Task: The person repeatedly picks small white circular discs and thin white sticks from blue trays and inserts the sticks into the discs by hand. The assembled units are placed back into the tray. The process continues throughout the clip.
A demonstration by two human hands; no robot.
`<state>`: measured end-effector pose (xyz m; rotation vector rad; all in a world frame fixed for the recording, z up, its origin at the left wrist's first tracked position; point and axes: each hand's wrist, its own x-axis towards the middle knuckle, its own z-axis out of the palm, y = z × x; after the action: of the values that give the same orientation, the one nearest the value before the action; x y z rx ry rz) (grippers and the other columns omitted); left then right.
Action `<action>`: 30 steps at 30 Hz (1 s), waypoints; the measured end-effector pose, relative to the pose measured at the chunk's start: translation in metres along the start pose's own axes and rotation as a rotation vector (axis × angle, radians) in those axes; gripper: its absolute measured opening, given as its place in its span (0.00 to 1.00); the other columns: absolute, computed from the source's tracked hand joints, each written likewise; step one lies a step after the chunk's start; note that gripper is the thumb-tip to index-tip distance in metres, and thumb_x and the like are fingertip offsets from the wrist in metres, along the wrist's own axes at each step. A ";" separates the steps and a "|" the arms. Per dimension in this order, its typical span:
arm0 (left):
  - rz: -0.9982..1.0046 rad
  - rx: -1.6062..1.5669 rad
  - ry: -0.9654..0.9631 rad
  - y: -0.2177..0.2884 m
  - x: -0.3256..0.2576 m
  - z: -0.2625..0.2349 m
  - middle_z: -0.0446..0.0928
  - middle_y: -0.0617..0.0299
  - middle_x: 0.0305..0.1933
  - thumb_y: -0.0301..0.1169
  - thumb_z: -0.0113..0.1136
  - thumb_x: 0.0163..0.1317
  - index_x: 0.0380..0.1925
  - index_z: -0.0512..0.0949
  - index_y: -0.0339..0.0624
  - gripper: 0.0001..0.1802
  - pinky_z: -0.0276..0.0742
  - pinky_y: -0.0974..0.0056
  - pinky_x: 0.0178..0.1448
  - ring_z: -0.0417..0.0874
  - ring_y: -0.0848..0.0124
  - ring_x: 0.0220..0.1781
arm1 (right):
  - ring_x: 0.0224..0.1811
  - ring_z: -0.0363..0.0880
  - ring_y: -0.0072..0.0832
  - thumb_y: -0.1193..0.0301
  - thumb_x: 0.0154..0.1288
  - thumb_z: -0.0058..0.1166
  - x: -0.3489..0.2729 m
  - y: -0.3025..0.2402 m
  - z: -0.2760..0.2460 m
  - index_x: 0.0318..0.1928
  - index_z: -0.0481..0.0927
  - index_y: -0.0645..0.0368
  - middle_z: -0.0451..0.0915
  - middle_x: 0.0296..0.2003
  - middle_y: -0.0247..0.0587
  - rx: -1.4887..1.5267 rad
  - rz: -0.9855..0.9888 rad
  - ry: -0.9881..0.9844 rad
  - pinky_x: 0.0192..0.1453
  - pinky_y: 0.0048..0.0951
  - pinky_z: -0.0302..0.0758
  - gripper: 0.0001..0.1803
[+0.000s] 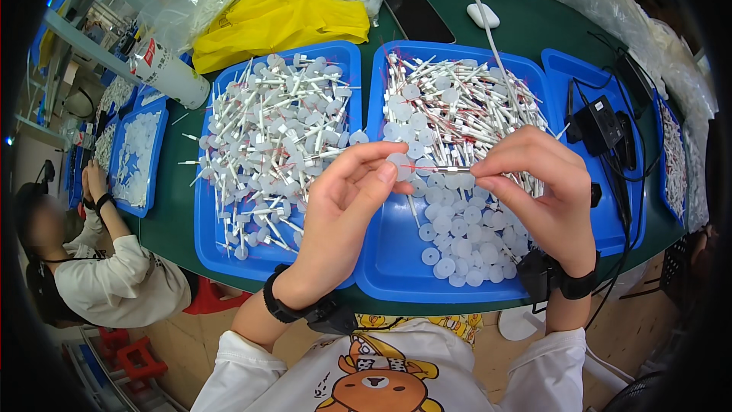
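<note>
Between the thumb and fingers of my left hand is a round translucent white disc. My right hand pinches a thin white stick-like tube, its tip pointing at the disc. A fine red thread runs between the two. Both hands are over the middle blue tray, which holds white sticks with red threads at the far side and a heap of loose discs nearer me. To its left, another blue tray is filled with sticks that have discs on them.
A yellow bag, a black phone and a white rounded case lie behind the trays. At right, a blue tray holds a black adapter and cables. A white bottle stands left; a co-worker sits beyond it.
</note>
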<state>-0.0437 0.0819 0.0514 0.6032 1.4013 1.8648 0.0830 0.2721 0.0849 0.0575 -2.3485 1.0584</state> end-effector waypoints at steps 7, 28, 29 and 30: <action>-0.017 -0.077 -0.006 0.001 -0.001 0.002 0.76 0.60 0.49 0.21 0.62 0.64 0.53 0.73 0.32 0.18 0.74 0.70 0.52 0.78 0.76 0.46 | 0.37 0.81 0.33 0.84 0.49 0.65 -0.001 0.000 0.000 0.37 0.85 0.61 0.81 0.34 0.41 -0.029 -0.020 0.005 0.39 0.29 0.77 0.12; 0.271 0.099 -0.201 -0.010 0.001 -0.001 0.76 0.54 0.54 0.12 0.66 0.53 0.49 0.79 0.33 0.21 0.74 0.64 0.60 0.78 0.68 0.56 | 0.29 0.77 0.31 0.78 0.52 0.68 -0.004 -0.002 0.001 0.39 0.86 0.61 0.80 0.28 0.38 0.010 0.029 -0.069 0.31 0.29 0.71 0.11; 0.291 0.111 -0.208 -0.010 0.001 -0.001 0.76 0.53 0.54 0.12 0.66 0.53 0.49 0.79 0.33 0.21 0.75 0.64 0.60 0.78 0.68 0.56 | 0.29 0.76 0.31 0.78 0.53 0.68 -0.004 -0.004 0.001 0.39 0.85 0.61 0.79 0.28 0.38 0.005 0.050 -0.099 0.31 0.29 0.70 0.11; 0.294 0.110 -0.203 -0.010 0.000 -0.001 0.76 0.53 0.54 0.12 0.67 0.53 0.49 0.79 0.33 0.21 0.75 0.64 0.60 0.78 0.68 0.56 | 0.28 0.76 0.32 0.78 0.53 0.68 -0.003 -0.008 -0.001 0.40 0.85 0.61 0.78 0.27 0.38 0.000 0.071 -0.128 0.31 0.30 0.70 0.12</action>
<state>-0.0422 0.0829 0.0414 1.0726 1.3428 1.8928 0.0882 0.2662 0.0889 0.0431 -2.4816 1.1183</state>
